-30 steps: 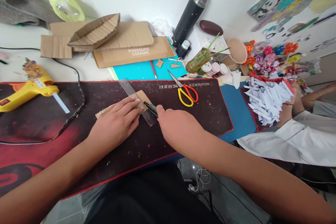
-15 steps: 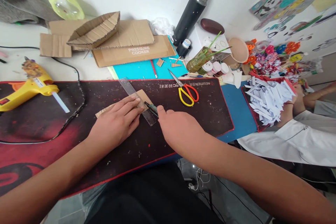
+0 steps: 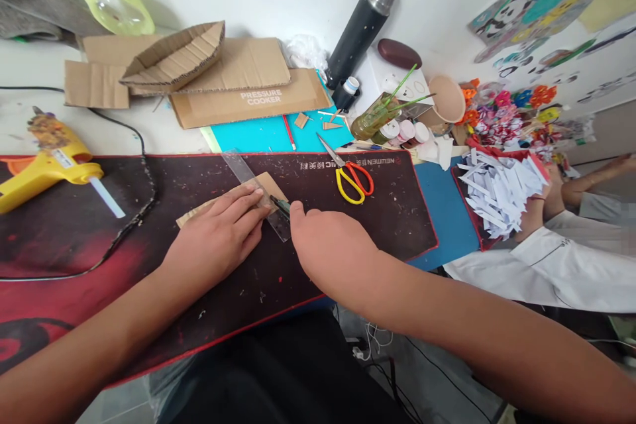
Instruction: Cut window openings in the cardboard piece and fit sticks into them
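Note:
My left hand point(image 3: 216, 225) lies flat, palm down, with its fingers over a clear ruler point(image 3: 241, 167) and a small piece of brown cardboard point(image 3: 271, 182). Pressed under those fingers, the ruler crosses the cardboard at a slant. In my closed right hand point(image 3: 330, 238) is a dark utility knife point(image 3: 281, 206), its tip at the ruler's right edge over the cardboard. The blade itself is too small to make out. Scissors point(image 3: 350, 179) with red and yellow handles lie spread beyond my right hand, untouched.
A yellow glue gun point(image 3: 54, 162) and its cord lie left on the dark mat point(image 3: 392, 212). Cardboard pieces point(image 3: 253, 66), a black thermos point(image 3: 358, 26) and paint jars point(image 3: 405, 131) stand behind. At right, another person's arm point(image 3: 536, 212) is beside a pile of paper strips point(image 3: 501, 192).
The whole view has shifted slightly. My right hand and the knife have moved a little left, closer to the ruler. My left hand stays pressed on the ruler and cardboard.

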